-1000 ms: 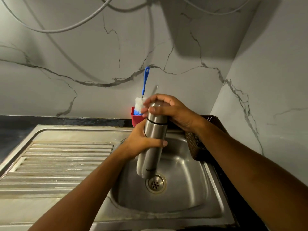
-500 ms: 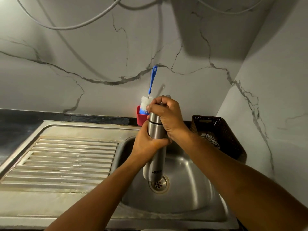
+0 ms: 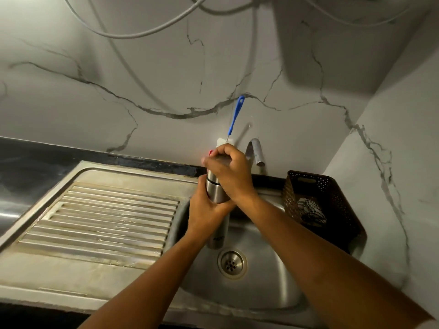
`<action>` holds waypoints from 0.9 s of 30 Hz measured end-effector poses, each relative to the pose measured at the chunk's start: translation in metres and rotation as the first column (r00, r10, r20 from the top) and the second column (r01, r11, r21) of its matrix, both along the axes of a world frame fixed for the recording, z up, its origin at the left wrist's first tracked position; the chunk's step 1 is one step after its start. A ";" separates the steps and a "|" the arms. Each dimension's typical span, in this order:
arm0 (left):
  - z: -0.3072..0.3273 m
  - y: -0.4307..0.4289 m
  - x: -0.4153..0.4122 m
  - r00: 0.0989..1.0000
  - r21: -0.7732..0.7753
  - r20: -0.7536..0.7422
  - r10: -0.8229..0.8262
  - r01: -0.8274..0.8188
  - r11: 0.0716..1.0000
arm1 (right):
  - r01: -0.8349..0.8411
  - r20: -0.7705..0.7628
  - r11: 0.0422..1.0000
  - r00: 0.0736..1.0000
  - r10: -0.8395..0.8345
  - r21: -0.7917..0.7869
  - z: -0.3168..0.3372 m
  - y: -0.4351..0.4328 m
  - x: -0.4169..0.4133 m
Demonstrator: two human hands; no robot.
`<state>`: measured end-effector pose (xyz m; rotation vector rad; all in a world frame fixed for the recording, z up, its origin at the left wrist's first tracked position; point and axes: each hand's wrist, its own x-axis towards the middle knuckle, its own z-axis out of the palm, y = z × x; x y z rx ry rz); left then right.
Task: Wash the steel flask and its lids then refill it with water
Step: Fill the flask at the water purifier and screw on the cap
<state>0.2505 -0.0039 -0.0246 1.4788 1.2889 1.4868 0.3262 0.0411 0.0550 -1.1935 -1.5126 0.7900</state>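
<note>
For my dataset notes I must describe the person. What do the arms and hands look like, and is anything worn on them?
Both forearms are bare; no sleeve comes into view. The left hand and right hand wear no gloves, and no watch, bracelet or ring shows on the visible parts.

Steel sink (image 3: 273,293) w/ drainboard (image 3: 107,222) in dark counter (image 3: 35,167); brown basket (image 3: 332,198) at sink's R edge.

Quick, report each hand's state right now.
Left hand: grips the steel flask round its body.
Right hand: curled round the flask's top end.
</note>
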 end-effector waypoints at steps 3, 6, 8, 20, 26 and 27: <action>0.001 0.006 -0.027 0.999 0.003 0.021 0.043 -0.043 0.999 | -0.252 0.021 0.957 0.966 0.257 -0.141 0.006 -0.001 0.000; 0.001 0.012 -0.057 0.995 0.021 0.002 0.100 -0.100 0.995 | -0.335 0.028 0.903 0.934 0.355 -0.270 0.005 0.004 -0.011; -0.003 0.015 -0.078 0.990 0.004 -0.029 0.140 -0.140 0.990 | -0.343 0.118 0.893 0.913 0.390 -0.293 0.000 0.011 -0.026; -0.025 0.008 -0.225 0.918 -0.150 -0.267 0.294 -0.341 0.928 | -0.480 0.225 0.853 0.825 0.519 -0.207 -0.041 0.043 -0.172; -0.026 0.008 -0.270 0.898 -0.146 -0.242 0.368 -0.408 0.901 | -0.508 0.228 0.843 0.812 0.537 -0.175 -0.050 0.049 -0.227; -0.027 0.008 -0.276 0.895 -0.151 -0.236 0.379 -0.419 0.895 | -0.511 0.240 0.842 0.807 0.540 -0.174 -0.052 0.050 -0.235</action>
